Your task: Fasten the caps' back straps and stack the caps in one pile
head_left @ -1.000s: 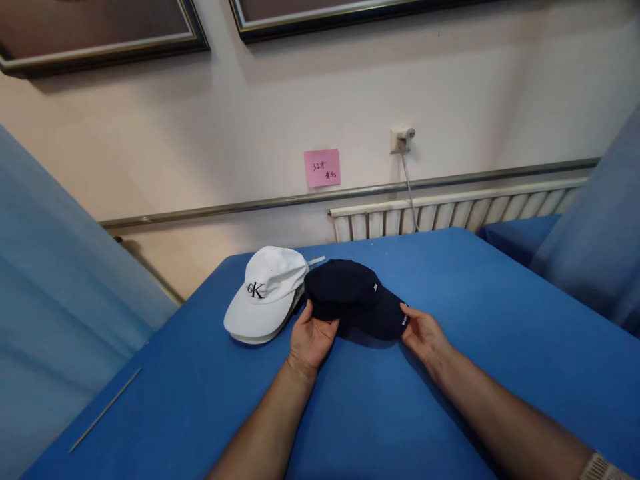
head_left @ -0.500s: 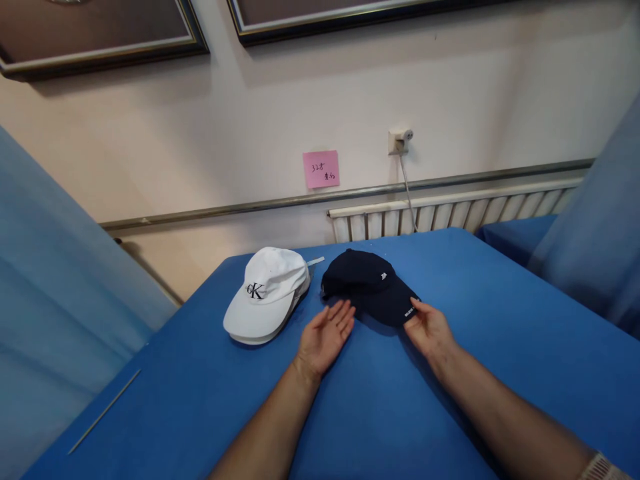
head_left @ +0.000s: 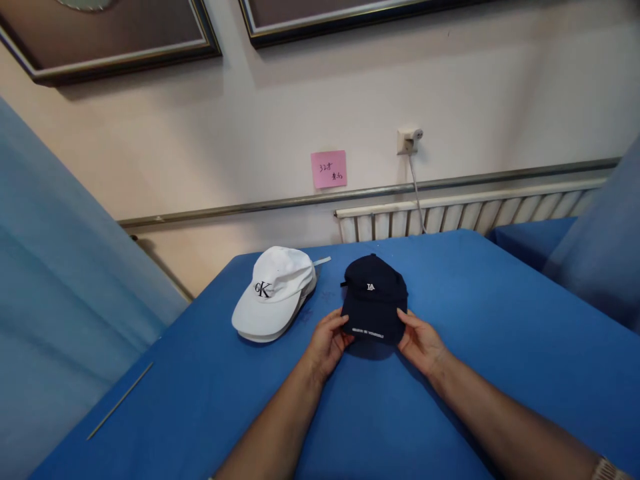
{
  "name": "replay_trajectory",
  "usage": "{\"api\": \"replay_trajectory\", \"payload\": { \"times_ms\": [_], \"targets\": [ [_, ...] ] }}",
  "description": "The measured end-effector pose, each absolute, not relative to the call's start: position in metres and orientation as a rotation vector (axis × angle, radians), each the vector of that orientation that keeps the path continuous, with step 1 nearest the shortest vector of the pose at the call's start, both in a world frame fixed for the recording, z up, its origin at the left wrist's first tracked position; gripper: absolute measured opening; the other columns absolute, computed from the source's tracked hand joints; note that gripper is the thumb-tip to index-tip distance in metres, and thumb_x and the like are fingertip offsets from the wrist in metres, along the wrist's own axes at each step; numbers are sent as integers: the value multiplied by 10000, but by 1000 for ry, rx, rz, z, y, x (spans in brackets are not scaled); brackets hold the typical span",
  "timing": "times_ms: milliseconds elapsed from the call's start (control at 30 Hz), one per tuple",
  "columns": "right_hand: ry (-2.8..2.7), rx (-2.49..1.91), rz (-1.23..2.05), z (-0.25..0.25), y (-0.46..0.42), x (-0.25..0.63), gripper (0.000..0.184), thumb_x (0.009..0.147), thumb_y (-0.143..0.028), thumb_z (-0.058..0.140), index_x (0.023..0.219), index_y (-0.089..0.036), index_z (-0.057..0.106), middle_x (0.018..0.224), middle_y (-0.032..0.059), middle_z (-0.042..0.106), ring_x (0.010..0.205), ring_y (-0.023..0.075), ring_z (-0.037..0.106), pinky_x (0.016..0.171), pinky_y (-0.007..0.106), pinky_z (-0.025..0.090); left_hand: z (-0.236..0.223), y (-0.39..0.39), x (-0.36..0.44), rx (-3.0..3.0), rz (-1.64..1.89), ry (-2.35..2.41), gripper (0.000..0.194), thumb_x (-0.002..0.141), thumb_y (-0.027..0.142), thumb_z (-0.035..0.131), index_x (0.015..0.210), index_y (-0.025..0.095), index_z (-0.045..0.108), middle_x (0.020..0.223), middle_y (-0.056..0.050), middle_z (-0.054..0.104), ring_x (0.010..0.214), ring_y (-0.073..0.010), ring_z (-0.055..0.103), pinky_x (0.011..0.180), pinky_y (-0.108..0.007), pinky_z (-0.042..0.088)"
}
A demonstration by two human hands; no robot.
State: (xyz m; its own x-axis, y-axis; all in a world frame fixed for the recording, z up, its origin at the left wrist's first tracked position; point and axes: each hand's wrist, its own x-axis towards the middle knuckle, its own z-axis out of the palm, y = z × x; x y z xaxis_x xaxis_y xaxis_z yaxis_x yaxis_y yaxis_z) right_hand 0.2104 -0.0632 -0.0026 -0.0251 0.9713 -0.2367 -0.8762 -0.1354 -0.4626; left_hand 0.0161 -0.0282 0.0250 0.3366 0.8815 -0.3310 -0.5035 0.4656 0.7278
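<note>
A dark navy baseball cap (head_left: 375,293) with a small white emblem and white lettering along its brim faces me on the blue-covered table (head_left: 240,427). My left hand (head_left: 330,343) pinches the left edge of the brim, thumb on top and fingers below. On the opposite edge, my right hand (head_left: 419,340) grips the brim in the same way. To the left lies a white baseball cap (head_left: 275,287) with black "CK" letters, its strap sticking out to the right. Part of a greyish layer shows beneath the white cap.
A thin stick (head_left: 120,401) lies near the table's left edge. Blue curtains (head_left: 65,280) hang at both sides. Behind the table are a white radiator (head_left: 453,215), a metal pipe (head_left: 240,209), a plugged socket (head_left: 407,141) and a pink note (head_left: 329,169) on the wall.
The navy cap has turned so its brim points toward me instead of to the right. My left hand, open beside it before, has closed on the brim; my right hand keeps its hold.
</note>
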Motion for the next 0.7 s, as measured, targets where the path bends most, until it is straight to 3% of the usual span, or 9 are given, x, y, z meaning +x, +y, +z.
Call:
{"api": "replay_trajectory", "payload": {
  "times_ms": [100,233,433,567,700],
  "targets": [
    [-344,-554,1574,-2,-65,210,331,776,-141,705,1095,-209,651,1134,57,702,1002,193,670,871,323,541,24,-37,24,394,1004,790,173,811,154,656,979,116,645,894,-82,723,760,-170,689,716,-276,558],
    [-469,-597,1570,-3,-66,210,335,733,-186,759,1053,-202,663,1047,51,727,918,182,687,812,302,534,31,-49,35,486,1062,774,175,782,137,698,951,117,654,926,-92,731,773,-179,697,751,-287,562],
    [-572,-789,1629,-13,-66,211,219,713,-249,766,900,-165,690,866,57,737,695,142,676,620,237,491,99,-27,-5,695,1449,639,209,823,127,649,1031,128,662,1020,-87,728,841,-166,698,743,-234,569],
    [-605,-821,1648,-17,-64,210,197,694,-223,767,862,-159,686,822,49,724,649,132,655,606,238,473,133,-4,-58,597,1738,713,143,829,79,618,960,117,660,888,-56,744,753,-143,705,706,-222,588],
    [-613,-834,1650,-21,-62,209,199,682,-205,767,854,-158,678,811,55,719,655,141,653,613,250,471,119,1,-103,481,1745,933,137,839,36,581,945,106,629,748,-40,727,627,-141,694,599,-219,598]
  ]
}}
